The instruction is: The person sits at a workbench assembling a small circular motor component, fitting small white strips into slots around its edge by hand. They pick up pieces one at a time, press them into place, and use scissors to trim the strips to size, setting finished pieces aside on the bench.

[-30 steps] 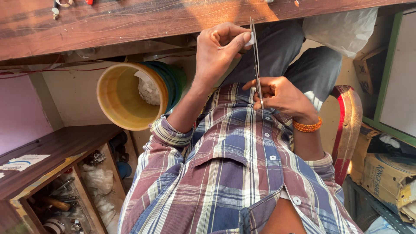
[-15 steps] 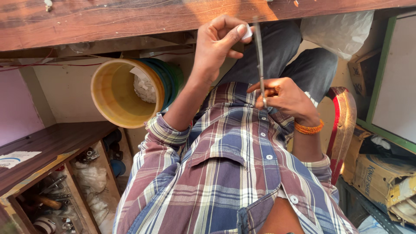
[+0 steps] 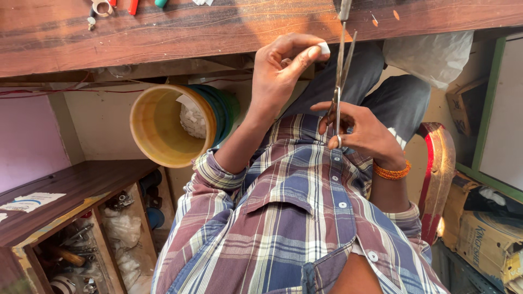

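Head view: left hand (image 3: 283, 71) pinches a small white bit (image 3: 324, 48) in its fingers, beside the worktop (image 3: 218, 27).
Scissors (image 3: 340, 71): open, gripped by right hand (image 3: 362, 133).
Risk: blades may nip a fingertip; the bit, maybe tape, could drop.

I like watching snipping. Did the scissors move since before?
Yes: the scissors went forward, their tips now crossing the wooden workbench edge, blades opened.

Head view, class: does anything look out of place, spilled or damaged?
Nothing stands out. The left hand pinches a small white piece. The right hand holds slim steel scissors, blades slightly open. White scraps lie inside the round yellow plastic bucket, not spilled.
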Demonstrator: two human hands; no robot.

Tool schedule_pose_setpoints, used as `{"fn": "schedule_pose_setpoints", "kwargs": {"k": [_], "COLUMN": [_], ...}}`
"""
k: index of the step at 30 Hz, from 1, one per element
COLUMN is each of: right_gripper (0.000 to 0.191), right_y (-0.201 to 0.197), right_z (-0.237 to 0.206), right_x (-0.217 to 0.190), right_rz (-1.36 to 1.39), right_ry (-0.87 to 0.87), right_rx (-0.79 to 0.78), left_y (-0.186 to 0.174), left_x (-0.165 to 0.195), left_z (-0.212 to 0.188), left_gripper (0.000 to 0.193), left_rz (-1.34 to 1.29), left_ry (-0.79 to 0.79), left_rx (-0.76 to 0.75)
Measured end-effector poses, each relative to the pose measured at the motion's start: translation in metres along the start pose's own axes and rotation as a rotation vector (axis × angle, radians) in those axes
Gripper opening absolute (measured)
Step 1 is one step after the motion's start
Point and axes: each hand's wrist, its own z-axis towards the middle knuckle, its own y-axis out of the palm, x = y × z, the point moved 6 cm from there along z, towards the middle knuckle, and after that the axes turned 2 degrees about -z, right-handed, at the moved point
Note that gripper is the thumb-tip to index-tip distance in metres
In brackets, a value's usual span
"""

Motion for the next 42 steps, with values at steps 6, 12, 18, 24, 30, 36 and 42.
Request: {"fn": "schedule_pose_setpoints", "kwargs": {"k": [6, 12, 18, 24, 30, 36, 42], "right_gripper": [0.082, 0.066, 0.055, 0.038, 0.037, 0.040, 0.017], "right_y": [-0.002, -0.003, -0.010, -0.022, -0.114, -0.242, -0.195], "right_z": [0.002, -0.006, -0.002, -0.008, -0.058, -0.028, -0.021], "right_x": [-0.002, -0.013, 0.000, 0.007, -0.018, -0.003, -0.062], "right_rz": [-0.093, 0.219, 0.085, -0.156, -0.373, -0.476, -0.800], "right_ry": [0.046, -0.076, 0.057, 0.134, -0.119, -0.115, -0.296], "right_rx": [-0.056, -0.154, -0.088, 0.049, 0.505, 0.757, 0.646], "left_y": [0.006, 0.008, 0.003, 0.003, 0.004, 0.007, 0.006], "left_x": [-0.006, 0.001, 0.001, -0.009, -0.008, -0.025, -0.024], "left_z": [-0.001, 0.004, 0.008, 0.014, 0.014, 0.004, -0.009], "left_gripper": [0.017, 0.017, 0.020, 0.023, 0.017, 0.016, 0.014], "left_rz": [0.100, 0.191, 0.185, 0.096, -0.162, -0.452, -0.154], "left_ry": [-0.141, -0.123, -0.175, -0.248, -0.234, -0.348, -0.281], "left_rx": [0.028, 0.021, 0.034, -0.018, -0.039, -0.069, -0.053]}}
